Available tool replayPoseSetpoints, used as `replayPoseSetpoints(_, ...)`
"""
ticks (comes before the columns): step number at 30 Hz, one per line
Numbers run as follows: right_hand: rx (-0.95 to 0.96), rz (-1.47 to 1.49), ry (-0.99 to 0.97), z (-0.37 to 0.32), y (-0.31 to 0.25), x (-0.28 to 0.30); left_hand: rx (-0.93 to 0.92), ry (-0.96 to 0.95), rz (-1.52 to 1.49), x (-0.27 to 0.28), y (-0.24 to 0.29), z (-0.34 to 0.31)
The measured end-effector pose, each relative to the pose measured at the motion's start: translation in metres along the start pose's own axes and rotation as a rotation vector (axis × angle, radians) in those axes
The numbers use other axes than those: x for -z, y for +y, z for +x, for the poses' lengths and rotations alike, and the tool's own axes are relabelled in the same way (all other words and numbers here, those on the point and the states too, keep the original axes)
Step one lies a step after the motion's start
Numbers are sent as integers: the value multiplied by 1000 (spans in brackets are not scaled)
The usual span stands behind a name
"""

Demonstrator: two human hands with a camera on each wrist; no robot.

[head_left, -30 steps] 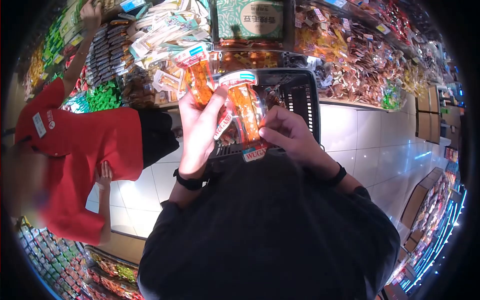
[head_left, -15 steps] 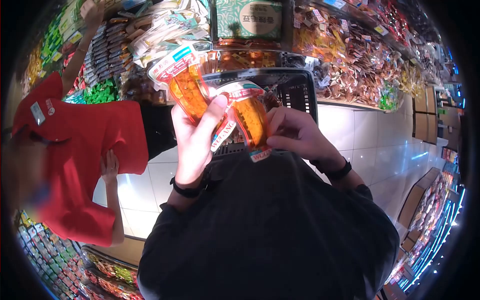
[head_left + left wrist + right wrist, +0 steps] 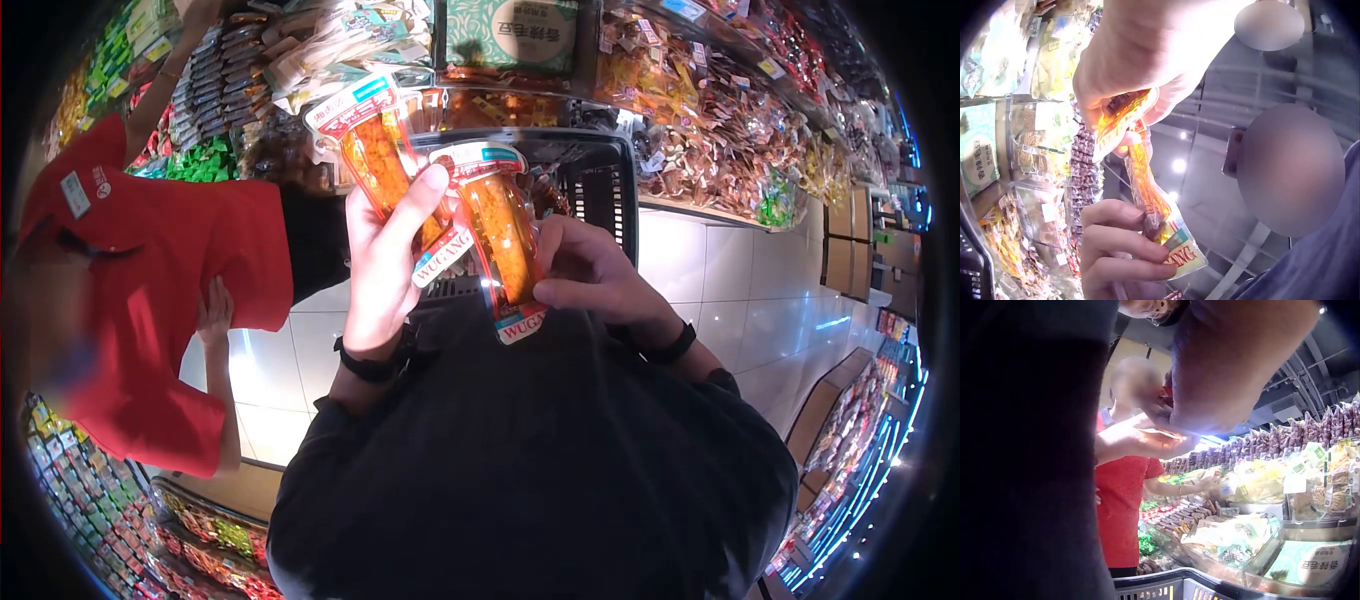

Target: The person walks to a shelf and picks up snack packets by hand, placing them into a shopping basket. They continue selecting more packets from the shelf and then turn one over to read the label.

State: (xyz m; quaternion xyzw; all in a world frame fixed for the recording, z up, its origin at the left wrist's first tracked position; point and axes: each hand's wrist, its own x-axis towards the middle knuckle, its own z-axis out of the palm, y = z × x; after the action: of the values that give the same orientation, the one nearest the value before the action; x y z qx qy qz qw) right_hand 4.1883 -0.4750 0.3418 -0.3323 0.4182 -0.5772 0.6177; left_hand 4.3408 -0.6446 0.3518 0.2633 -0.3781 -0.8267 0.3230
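Two long clear packets with orange-brown food are held above a dark basket. My left hand (image 3: 385, 255) grips the left packet (image 3: 378, 160), its thumb lying across it and over the top edge of the right packet (image 3: 500, 230). The fingers of my right hand (image 3: 595, 270) pinch the lower right side of that right packet. In the left wrist view my left hand (image 3: 1141, 62) is above, and my right hand (image 3: 1119, 250) holds the packet's WUGANG end (image 3: 1186, 257). The right wrist view mostly hides what my right hand (image 3: 1222, 381) holds.
The basket (image 3: 625, 165) stands between me and the shelf. Bins of wrapped snacks (image 3: 700, 130) and a green box (image 3: 510, 35) line the far side. A person in a red shirt (image 3: 170, 270) stands at the left, one arm reaching to the shelf. Tiled floor (image 3: 740, 265) shows at the right.
The left packet has shifted left and up from beside the right one, with the left hand. Both packets have tilted and turned slightly. The right hand keeps its hold near the right packet's lower end.
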Motion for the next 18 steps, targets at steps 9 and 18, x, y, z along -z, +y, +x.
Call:
replayPoseSetpoints(9, 15, 69, -26, 3, 9, -2, 15, 6, -22, 1, -1, -1)
replayPoseSetpoints(18, 22, 78, -30, 1, 11, -3, -20, -26, -52, 4, 0, -6)
